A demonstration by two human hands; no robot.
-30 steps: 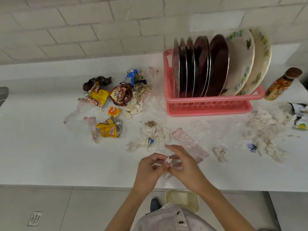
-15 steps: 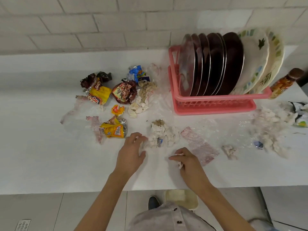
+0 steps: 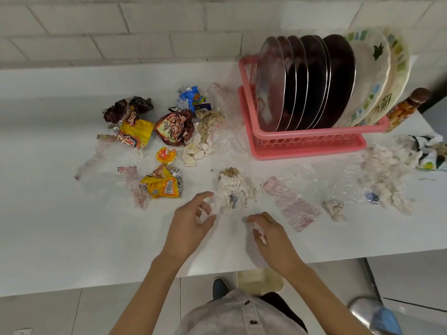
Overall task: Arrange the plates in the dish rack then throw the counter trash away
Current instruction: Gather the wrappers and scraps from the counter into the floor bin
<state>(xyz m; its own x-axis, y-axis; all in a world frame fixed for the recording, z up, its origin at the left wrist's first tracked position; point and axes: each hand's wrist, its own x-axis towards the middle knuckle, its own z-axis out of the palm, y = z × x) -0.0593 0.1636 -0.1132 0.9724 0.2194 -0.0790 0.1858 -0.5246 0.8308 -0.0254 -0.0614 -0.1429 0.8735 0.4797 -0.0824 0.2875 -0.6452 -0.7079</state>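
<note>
The plates (image 3: 314, 81) stand in the rack (image 3: 307, 143), well ahead and right of the right hand (image 3: 273, 234), so only trash is left. That hand pinches a tissue scrap (image 3: 259, 232) in curled fingers. The left hand (image 3: 191, 223) is loose, fingers spread, tips at the near edge of the tissue wad (image 3: 232, 189) just ahead. A one-handed scoop could shed crumbs across the counter (image 3: 72, 238). The scrap could also slip and miss the bin (image 3: 260, 281) below both hands.

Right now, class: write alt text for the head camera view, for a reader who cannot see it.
A person's left hand reaches toward a pile of crumpled tissue on a white counter while the right hand pinches a white scrap. Snack wrappers lie scattered to the left; a pink dish rack behind holds plates standing on edge.
</note>
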